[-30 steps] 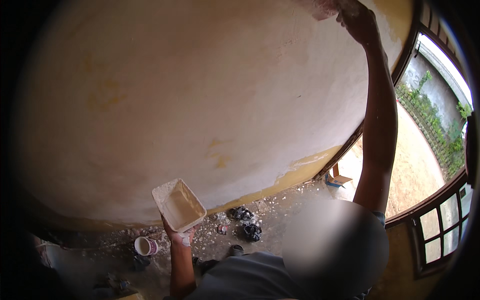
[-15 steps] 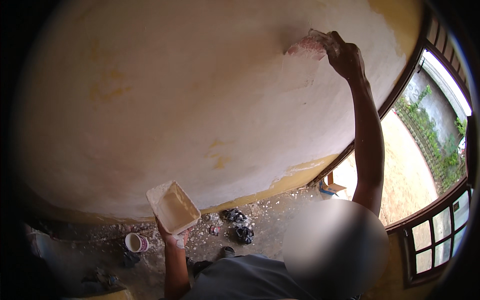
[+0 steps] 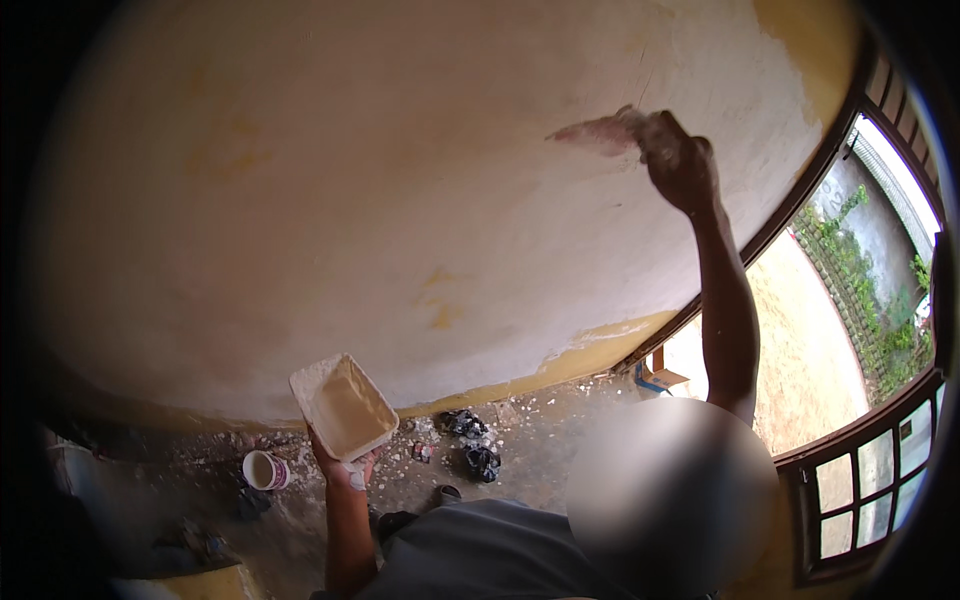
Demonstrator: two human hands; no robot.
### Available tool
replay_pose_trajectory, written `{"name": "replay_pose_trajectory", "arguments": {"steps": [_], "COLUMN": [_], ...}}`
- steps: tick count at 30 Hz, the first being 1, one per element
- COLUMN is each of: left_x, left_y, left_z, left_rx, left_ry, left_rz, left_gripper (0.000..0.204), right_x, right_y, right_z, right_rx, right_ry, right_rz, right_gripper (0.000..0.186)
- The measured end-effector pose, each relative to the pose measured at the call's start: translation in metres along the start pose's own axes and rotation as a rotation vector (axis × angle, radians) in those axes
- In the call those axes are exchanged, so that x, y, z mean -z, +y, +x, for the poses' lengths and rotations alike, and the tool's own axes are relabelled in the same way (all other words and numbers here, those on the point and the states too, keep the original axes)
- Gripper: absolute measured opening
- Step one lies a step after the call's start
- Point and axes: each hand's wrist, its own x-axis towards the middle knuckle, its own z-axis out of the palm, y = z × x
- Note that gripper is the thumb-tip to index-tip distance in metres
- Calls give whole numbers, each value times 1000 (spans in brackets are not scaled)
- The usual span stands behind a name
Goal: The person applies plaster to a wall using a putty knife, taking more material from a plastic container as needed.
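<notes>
High on the right, my right hand is closed around the handle of a reddish, filler-smeared putty knife. Its wide blade lies at or very close to the wall, which is coated in pale filler with yellow patches showing through; whether it touches I cannot tell. Low down, my left hand grips a pale rectangular tub from beneath and at its near end. The tub is tilted with its open side in view, and its inside is smeared with beige filler.
A white bucket lies tipped on the floor at lower left. Black plastic bags and white crumbs litter the wall's foot. A cardboard box sits by the doorway; a paned window is at right.
My right hand has come down the wall with the putty knife, and the blade now lies flatter, pointing left. The tub in my left hand has barely shifted.
</notes>
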Motion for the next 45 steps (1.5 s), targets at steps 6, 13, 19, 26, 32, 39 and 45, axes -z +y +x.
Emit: {"name": "replay_pose_trajectory", "arguments": {"steps": [6, 13, 19, 26, 32, 39, 45], "left_x": [0, -19, -10, -5, 8, 21, 43], "left_y": [3, 9, 20, 54, 95, 135, 157], "left_z": [3, -6, 3, 4, -2, -8, 1], "left_rx": [-13, 23, 73, 62, 117, 150, 118], "left_ry": [-29, -127, -170, -15, -39, -75, -156], "left_rz": [-5, 9, 56, 78, 100, 118, 134], "left_gripper": [63, 59, 57, 61, 62, 62, 62], "right_x": [-17, 36, 5, -17, -65, -119, -145], "right_y": [-29, -27, -23, 5, -35, -148, -264], "right_z": [4, -14, -98, -98, -73, -57, -3], "right_rx": [-295, -428, -977, -1033, -928, -1019, -944], "right_ry": [16, 247, 173, 455, 301, 323, 371], "right_rz": [-164, 1077, 1102, 155, 162, 164, 91], "right_gripper": [18, 43, 49, 67, 37, 49, 37]}}
